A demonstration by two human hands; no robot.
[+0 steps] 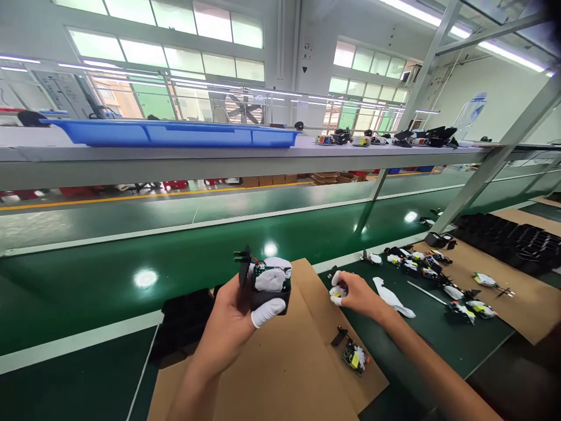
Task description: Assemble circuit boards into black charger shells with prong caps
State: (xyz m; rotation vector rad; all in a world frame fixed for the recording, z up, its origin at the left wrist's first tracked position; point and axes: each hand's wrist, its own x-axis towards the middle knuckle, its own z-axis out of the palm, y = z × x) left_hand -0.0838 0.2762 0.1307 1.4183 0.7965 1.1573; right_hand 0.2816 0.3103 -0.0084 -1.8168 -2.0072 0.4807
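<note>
My left hand (pixel 239 324), with a white cover on its thumb, is wrapped round a black plastic housing (pixel 284 301). A green circuit board with white putty-like filler (pixel 270 279) sits in the housing, and a black plug part with prongs (pixel 243 263) sticks up at its left side. My right hand (pixel 350 290) wears white finger covers and pinches a small pale and yellow piece (pixel 338 291), mostly hidden by the fingers. Below it, a loose circuit board assembly (pixel 356 358) with yellow and white parts lies on the cardboard (pixel 280 374).
Several board assemblies (pixel 427 266) lie on the green surface at right, near a white cloth-like strip (pixel 393 298). Black trays (pixel 512 240) stand farther right, and a dark tray (pixel 186 321) at left. A blue tray (pixel 184 134) rests on the raised shelf; a slanted metal post (pixel 473 175) stands at right.
</note>
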